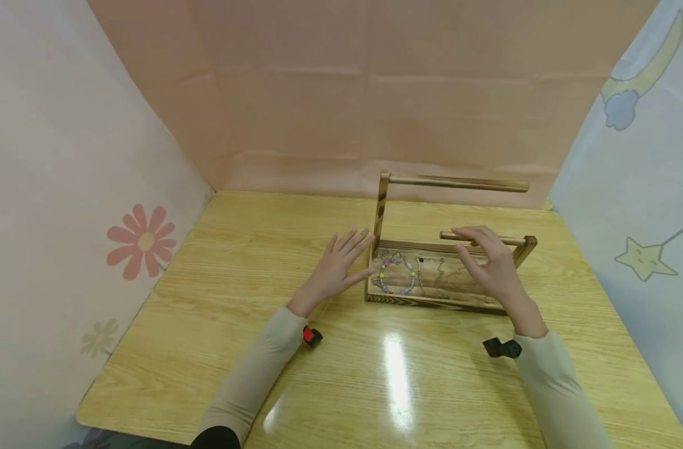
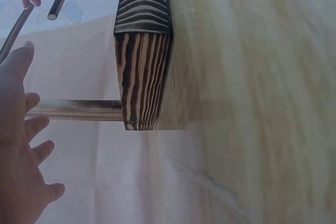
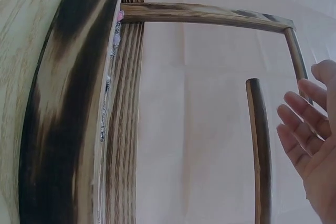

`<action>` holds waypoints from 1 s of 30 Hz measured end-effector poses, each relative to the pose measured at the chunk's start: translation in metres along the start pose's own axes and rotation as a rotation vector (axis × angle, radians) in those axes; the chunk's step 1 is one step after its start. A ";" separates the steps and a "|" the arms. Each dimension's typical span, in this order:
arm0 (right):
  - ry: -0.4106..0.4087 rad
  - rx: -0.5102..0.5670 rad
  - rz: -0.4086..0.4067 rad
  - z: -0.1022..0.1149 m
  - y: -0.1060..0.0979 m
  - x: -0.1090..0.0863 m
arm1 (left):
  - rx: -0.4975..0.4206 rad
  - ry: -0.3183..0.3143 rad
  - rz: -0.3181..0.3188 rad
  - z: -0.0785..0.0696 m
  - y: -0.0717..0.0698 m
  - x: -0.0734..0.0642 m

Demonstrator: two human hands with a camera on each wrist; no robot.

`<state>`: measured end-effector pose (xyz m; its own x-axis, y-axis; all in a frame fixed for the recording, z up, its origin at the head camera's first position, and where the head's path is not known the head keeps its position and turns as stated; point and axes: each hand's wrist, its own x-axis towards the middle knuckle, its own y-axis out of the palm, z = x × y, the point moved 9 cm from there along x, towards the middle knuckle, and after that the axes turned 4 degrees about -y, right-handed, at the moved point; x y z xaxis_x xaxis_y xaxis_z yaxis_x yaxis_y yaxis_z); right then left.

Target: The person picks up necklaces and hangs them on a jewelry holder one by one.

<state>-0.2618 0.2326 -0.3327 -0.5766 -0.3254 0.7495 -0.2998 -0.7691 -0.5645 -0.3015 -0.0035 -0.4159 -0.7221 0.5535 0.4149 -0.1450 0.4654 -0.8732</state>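
Left hand (image 1: 335, 269), fingers spread wide and holding nothing, near the left end of a wooden jewelry stand (image 1: 425, 304) on the bench (image 1: 448, 380); inside it, a beaded bracelet (image 1: 413, 274), then thin chains (image 1: 441, 274); right hand (image 1: 491, 263), fingers loosely bent, nothing held, above the short bar (image 1: 514, 241)

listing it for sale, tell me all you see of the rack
The rack stands upright on the table: brown, wood by its look, with dark streaked grain. At the left end of its shallow tray, a tall post bears an upper bar; at the right, a shorter post bears a lower bar; both bars end free. A beaded loop and chains lie inside. The left hand and right hand are near; contact is unclear.
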 end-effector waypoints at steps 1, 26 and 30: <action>0.001 0.002 -0.001 0.000 0.000 0.000 | -0.003 0.000 0.002 0.000 0.001 0.000; 0.217 -0.074 0.215 -0.021 0.011 -0.021 | -0.060 -0.053 0.130 0.000 0.021 -0.004; 0.260 -0.061 0.254 -0.024 0.015 -0.023 | -0.065 -0.051 0.162 -0.001 0.026 -0.006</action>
<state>-0.2711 0.2424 -0.3668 -0.8098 -0.3450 0.4746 -0.1626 -0.6452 -0.7465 -0.3001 0.0059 -0.4410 -0.7662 0.5898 0.2552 0.0191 0.4178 -0.9083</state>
